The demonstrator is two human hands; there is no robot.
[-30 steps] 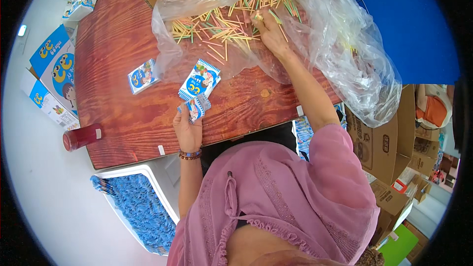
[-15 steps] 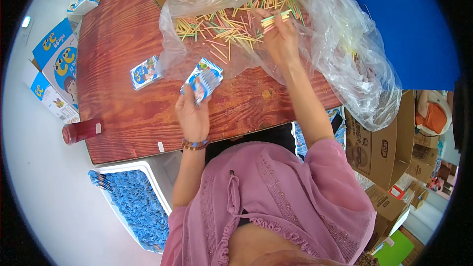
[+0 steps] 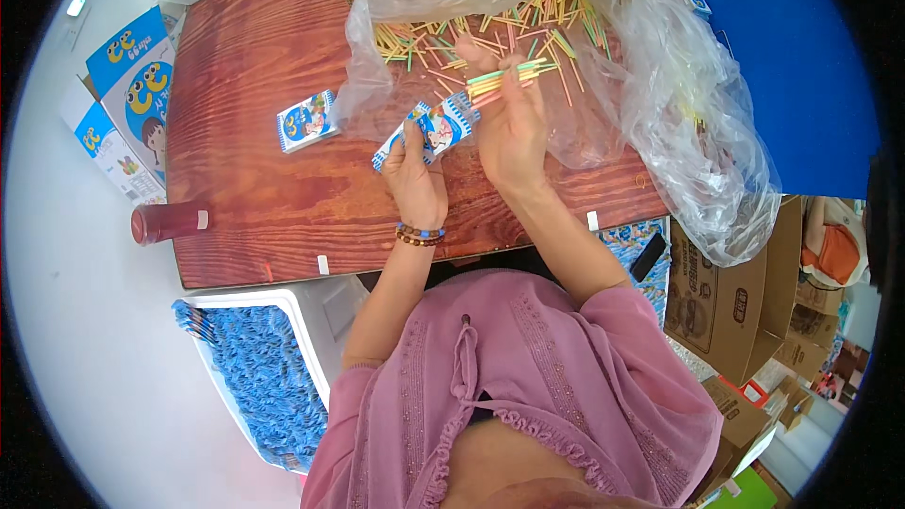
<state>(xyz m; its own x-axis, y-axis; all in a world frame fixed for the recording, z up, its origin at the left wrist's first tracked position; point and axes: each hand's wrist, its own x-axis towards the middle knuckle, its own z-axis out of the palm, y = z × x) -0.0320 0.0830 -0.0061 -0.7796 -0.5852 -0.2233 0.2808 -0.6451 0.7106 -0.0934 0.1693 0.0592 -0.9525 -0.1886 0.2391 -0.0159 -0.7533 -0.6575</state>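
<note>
**Op A:** Sticks (image 3: 504,78), a small bundle of thin coloured ones, sit pinched in the right hand (image 3: 509,127), fingers closed round one end, tips fanning out over the table (image 3: 245,132). I'd judge them very light, stiff but easy to snap, and prone to slipping apart if the pinch loosens.

**Op B:** And the packet?

**Op A:** The little blue-and-white box (image 3: 429,132) is in the left hand (image 3: 415,174), fingers curled round its lower end, upper end turned towards the bundle. Thin card, I reckon; it would crush under a hard squeeze, so I'd hold it by the edges.

**Op B:** Spare stock?

**Op A:** Loose sticks lie on the clear plastic bag (image 3: 650,85) just beyond; a second box (image 3: 306,120) lies flat to the left.
</note>
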